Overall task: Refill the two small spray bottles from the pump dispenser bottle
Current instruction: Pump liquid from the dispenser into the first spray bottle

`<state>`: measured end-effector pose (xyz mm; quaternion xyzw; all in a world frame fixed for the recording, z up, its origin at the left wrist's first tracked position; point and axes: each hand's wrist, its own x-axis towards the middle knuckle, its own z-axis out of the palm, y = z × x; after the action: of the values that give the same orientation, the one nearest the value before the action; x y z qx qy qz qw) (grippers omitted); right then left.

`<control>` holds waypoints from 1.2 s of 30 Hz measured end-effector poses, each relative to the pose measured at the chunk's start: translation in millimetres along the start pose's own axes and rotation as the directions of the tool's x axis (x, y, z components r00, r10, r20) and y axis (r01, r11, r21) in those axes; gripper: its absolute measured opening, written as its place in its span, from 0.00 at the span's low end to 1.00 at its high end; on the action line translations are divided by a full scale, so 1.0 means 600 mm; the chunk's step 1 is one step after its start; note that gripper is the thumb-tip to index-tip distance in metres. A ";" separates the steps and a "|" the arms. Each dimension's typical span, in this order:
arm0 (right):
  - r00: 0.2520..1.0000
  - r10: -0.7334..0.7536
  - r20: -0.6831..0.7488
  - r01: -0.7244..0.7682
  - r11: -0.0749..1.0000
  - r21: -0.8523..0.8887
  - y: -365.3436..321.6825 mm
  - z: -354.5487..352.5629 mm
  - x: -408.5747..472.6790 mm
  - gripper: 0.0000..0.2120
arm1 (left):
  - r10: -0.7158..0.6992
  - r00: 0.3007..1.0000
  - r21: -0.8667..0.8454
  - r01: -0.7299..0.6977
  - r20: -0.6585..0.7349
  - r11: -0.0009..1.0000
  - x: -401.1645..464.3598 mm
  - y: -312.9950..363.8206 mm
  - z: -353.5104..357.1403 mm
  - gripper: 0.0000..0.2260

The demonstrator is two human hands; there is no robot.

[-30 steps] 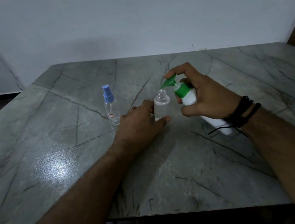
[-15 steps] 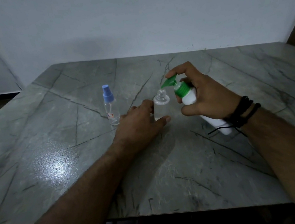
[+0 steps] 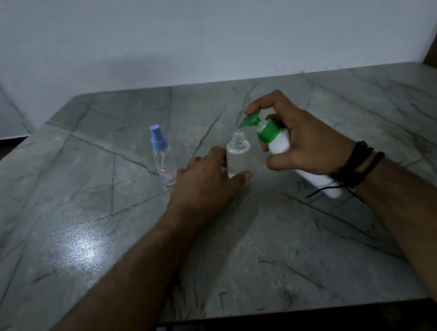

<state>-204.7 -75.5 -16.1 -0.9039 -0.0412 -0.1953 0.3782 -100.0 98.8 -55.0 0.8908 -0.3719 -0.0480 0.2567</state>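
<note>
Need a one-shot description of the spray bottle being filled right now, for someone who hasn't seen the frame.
On the grey marble table, look between the two hands at the centre. The open spray bottle stands upright there, steadied by the left hand, with the green pump nozzle over its mouth. Unlike the capped spray bottle to its left, it has no blue top.

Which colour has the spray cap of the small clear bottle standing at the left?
Light blue; the small clear plastic spray bottle shows best in the head view.
</note>
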 end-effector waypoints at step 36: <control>1.000 -0.002 -0.014 0.002 1.000 0.001 -0.001 0.000 -0.001 0.36 | 0.005 1.000 0.026 -0.005 -0.010 1.000 0.007 -0.006 0.006 0.28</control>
<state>-205.5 -75.3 -16.2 -0.9022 -0.0396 -0.2020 0.3790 -95.7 96.8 -59.3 0.8934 -0.3732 -0.0380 0.2472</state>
